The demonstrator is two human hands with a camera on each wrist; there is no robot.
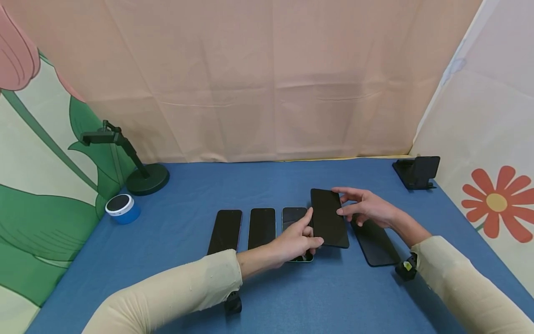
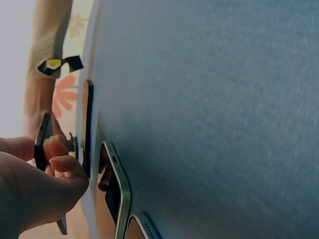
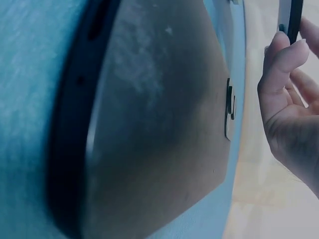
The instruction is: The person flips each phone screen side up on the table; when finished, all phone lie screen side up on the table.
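A black smartphone (image 1: 328,218) is lifted and tilted above the blue table, its dark flat face toward the head camera. My left hand (image 1: 294,241) pinches its lower left side between thumb and fingers; the left wrist view shows this phone (image 2: 44,142) edge-on. My right hand (image 1: 367,208) holds its upper right edge, with thumb and index finger apart along the side. Below the right hand another phone (image 1: 375,243) lies flat; its back with a camera bump (image 3: 231,107) fills the right wrist view. A green-edged phone (image 1: 294,215) lies partly hidden behind my left hand.
Two more phones, one in the middle (image 1: 262,227) and one to the left (image 1: 225,229), lie in the row. Further left stand a black stand (image 1: 148,178) with a jointed arm and a blue-and-white round container (image 1: 123,208). A folding black holder (image 1: 417,171) stands back right.
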